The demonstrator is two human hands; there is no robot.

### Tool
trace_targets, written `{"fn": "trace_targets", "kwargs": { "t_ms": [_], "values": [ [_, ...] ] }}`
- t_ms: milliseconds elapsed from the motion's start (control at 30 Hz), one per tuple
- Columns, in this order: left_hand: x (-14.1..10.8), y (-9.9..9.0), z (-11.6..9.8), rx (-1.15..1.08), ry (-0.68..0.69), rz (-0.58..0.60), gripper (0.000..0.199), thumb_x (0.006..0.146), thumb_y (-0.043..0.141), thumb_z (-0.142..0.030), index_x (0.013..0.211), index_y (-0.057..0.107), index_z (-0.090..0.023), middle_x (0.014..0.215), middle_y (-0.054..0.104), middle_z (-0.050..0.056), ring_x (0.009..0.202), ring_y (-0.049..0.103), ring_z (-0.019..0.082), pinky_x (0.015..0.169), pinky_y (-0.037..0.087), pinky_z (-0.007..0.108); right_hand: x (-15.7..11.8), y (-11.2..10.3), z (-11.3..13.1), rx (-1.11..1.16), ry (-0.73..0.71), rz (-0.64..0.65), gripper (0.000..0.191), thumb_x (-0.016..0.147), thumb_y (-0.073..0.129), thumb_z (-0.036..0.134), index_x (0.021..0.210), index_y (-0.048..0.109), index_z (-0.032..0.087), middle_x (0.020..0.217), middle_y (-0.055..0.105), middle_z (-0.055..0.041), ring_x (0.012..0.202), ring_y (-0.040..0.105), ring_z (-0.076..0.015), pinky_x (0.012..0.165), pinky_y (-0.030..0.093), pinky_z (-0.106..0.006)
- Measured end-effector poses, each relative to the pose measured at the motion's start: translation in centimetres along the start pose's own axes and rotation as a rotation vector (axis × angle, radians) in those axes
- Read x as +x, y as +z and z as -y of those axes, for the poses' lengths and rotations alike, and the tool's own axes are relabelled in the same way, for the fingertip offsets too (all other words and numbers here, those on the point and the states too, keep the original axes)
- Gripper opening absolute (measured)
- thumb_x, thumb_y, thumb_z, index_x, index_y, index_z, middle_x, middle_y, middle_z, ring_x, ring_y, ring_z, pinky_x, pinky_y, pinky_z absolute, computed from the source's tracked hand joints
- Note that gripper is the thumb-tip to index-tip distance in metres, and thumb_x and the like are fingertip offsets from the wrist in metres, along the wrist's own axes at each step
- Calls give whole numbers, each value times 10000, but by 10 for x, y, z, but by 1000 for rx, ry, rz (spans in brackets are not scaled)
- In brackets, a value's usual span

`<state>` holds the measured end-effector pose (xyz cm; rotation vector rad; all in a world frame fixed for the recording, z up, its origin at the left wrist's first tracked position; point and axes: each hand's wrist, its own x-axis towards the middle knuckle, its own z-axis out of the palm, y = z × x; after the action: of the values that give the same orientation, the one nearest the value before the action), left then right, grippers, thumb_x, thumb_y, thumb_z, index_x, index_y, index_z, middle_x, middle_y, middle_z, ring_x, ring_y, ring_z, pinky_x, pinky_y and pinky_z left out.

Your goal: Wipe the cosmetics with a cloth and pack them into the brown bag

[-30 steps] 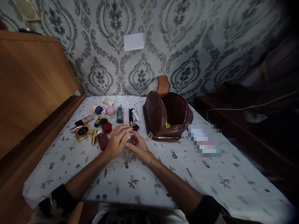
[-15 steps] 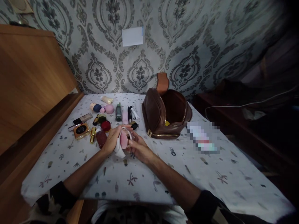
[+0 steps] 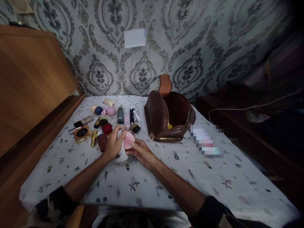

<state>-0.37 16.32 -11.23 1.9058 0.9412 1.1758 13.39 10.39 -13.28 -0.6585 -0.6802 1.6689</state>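
Note:
My left hand (image 3: 114, 145) is closed around a white cloth (image 3: 123, 155) and presses it to the side of a round pink cosmetic container (image 3: 129, 140). Fingers of my right hand (image 3: 142, 153) grip the same container from the right and below. Its flat pink face points up toward me; its exact kind is not clear. Just left of my left hand lies a dark red bottle (image 3: 102, 141). Beyond my hands are a red-lidded jar (image 3: 107, 128), a pink tube (image 3: 127, 118) and a small dark round jar (image 3: 135, 128).
A brown zip bag (image 3: 155, 115) stands unzipped at the right, something yellow inside. Several cosmetics, including a gold lipstick (image 3: 94, 138), an orange compact (image 3: 82, 134) and a green bottle (image 3: 120, 115), cover the table's left. A blurred-out item (image 3: 206, 141) lies right; a wooden panel (image 3: 30, 85) rises left.
The pink container has turned so its flat face shows more fully. My left thumb has come over onto the cloth at its edge. The things on the table stay put.

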Motion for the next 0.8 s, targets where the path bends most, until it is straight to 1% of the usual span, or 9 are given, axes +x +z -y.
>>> {"fn": "trace_targets", "kwargs": {
  "t_ms": [100, 200, 267, 333, 400, 500, 633, 733, 800],
  "values": [
    [1, -2, -3, -49, -7, 13, 345, 975, 406, -478, 891, 581, -192, 814, 609, 8, 766, 569, 165, 731, 439, 266, -1, 1, 0, -49, 4, 10, 420, 623, 886, 379, 868, 698, 94, 729, 697, -28, 613, 635, -96, 585, 534, -200],
    [2, -4, -6, -121, -59, 20, 464, 958, 392, -572, 816, 598, -181, 741, 603, 15, 708, 559, 166, 662, 434, 263, -1, 0, 2, -89, 22, 35, 412, 669, 851, 417, 846, 686, 83, 678, 686, -33, 553, 614, -82, 523, 497, -172],
    [4, -6, -7, -185, -120, 19, 524, 939, 390, -624, 777, 605, -174, 688, 591, 14, 655, 544, 161, 608, 425, 260, -2, 0, 4, -98, 47, 34, 447, 670, 843, 449, 874, 678, 87, 671, 688, -39, 554, 638, -99, 486, 481, -162],
    [6, -9, -7, -239, -168, -14, 554, 914, 412, -660, 735, 600, -171, 634, 559, 4, 597, 514, 149, 568, 412, 256, -1, -1, 5, -80, 77, 15, 496, 661, 839, 480, 937, 662, 107, 661, 687, -27, 520, 647, -114, 423, 446, -156],
    [8, -11, -7, -260, -182, -86, 544, 882, 465, -677, 723, 595, -173, 605, 524, -11, 566, 486, 137, 543, 397, 249, -1, -1, 6, -53, 102, -4, 523, 659, 833, 497, 980, 642, 131, 635, 673, -3, 455, 626, -113, 361, 396, -151],
    [10, -11, -8, -277, -169, -158, 482, 866, 521, -655, 791, 593, -185, 616, 507, -26, 554, 471, 124, 521, 380, 235, -1, -3, 5, -52, 106, -14, 489, 663, 827, 494, 929, 639, 130, 590, 638, 22, 379, 555, -78, 333, 378, -149],
    [11, -10, -7, -360, -147, -151, 371, 866, 583, -578, 904, 573, -209, 696, 561, -26, 591, 520, 120, 568, 423, 231, 0, -5, 3, -113, 115, 16, 458, 647, 828, 501, 810, 636, 119, 516, 591, 37, 319, 468, -50, 306, 345, -145],
    [12, -8, 0, -371, -124, -110, 357, 845, 620, -557, 846, 590, -201, 788, 635, 5, 729, 603, 148, 692, 470, 250, 1, -6, 2, -121, 125, 26, 469, 635, 832, 512, 789, 624, 120, 502, 577, 42, 315, 463, -47, 296, 314, -137],
    [13, -8, 5, -384, -167, -34, 415, 829, 613, -592, 790, 620, -178, 828, 675, 37, 790, 632, 177, 731, 477, 269, 1, -6, 2, -113, 131, 37, 473, 637, 834, 510, 796, 617, 121, 519, 589, 39, 326, 476, -49, 307, 330, -139]
  ]
}}
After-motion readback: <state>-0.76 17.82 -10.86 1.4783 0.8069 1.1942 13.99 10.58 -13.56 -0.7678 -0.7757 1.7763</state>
